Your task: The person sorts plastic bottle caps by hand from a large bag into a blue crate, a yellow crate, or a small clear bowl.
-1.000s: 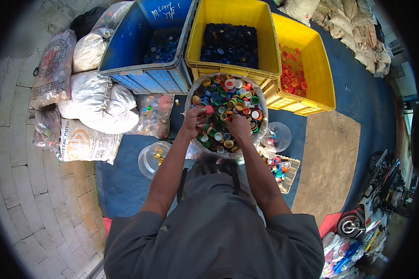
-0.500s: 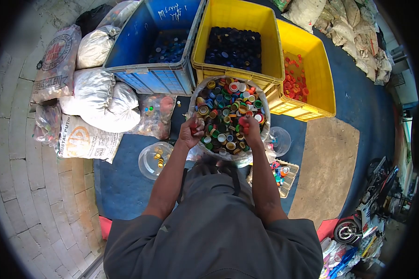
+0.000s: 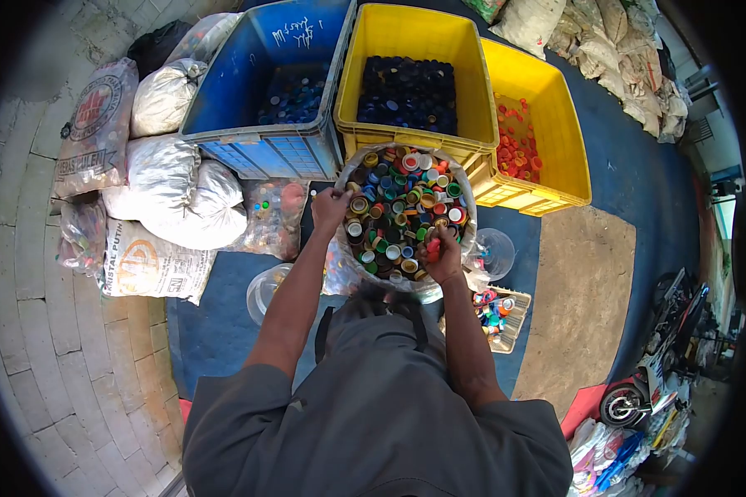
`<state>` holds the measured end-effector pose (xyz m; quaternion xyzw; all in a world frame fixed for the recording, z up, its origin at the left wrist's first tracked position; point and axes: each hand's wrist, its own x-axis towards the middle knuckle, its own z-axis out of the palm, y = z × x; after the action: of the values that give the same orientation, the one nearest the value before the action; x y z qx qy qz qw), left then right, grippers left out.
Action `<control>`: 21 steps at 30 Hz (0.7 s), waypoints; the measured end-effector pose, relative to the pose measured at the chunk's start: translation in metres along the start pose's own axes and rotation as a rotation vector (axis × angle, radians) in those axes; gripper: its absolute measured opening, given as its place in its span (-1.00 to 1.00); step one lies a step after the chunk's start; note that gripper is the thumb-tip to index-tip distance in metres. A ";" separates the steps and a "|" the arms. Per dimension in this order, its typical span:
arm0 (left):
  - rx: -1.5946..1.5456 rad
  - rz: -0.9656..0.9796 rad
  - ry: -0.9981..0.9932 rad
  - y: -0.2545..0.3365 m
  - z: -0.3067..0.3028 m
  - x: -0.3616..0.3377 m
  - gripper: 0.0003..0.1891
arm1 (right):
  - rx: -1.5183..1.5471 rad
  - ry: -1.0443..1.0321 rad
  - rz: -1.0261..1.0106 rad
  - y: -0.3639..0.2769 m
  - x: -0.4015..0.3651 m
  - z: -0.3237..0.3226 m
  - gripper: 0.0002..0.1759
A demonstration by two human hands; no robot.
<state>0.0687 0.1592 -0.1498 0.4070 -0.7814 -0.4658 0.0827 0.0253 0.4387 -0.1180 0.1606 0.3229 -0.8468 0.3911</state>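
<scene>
A round container (image 3: 470,186) lined with a pale sack is heaped with bottle caps (image 3: 398,203) of many colours. At its left rim is my left hand (image 3: 330,209), fingers bent together; what they hold, if anything, is hidden. My right hand (image 3: 442,257) is over the lower right of the heap, its fingers closed around red bottle caps (image 3: 433,246). A clear round tub (image 3: 265,294) stands under my left forearm, partly covered by it. Another clear tub (image 3: 495,253) sits right of the container.
Behind the container stand a blue crate (image 3: 261,153) with blue caps, a yellow crate (image 3: 419,132) with dark caps, and a second yellow crate (image 3: 547,195) with red caps. Stuffed sacks (image 3: 153,182) line the left. A small tray (image 3: 518,306) of caps lies by my right forearm.
My left hand has moved up and left, from above the heap to the container's rim; the red at its fingers no longer shows. My right hand has come lower, still with red caps.
</scene>
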 end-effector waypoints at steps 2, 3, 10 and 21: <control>0.029 0.017 -0.049 0.006 0.001 0.000 -0.54 | -0.034 -0.052 -0.012 0.004 -0.001 -0.006 -0.74; 0.016 0.019 -0.087 0.008 0.000 -0.002 -0.54 | -0.042 -0.056 -0.012 0.004 -0.001 -0.005 -0.74; -0.019 -0.014 -0.238 0.007 0.003 -0.008 -0.61 | -0.136 0.039 -0.005 0.011 -0.009 0.001 -0.77; -0.957 -0.342 -0.390 0.021 -0.035 -0.036 -0.82 | -0.177 -0.023 0.056 0.006 0.014 0.021 -0.76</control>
<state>0.0988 0.1667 -0.1048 0.3511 -0.4053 -0.8433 0.0353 0.0200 0.4140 -0.1123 0.1248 0.3872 -0.8054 0.4310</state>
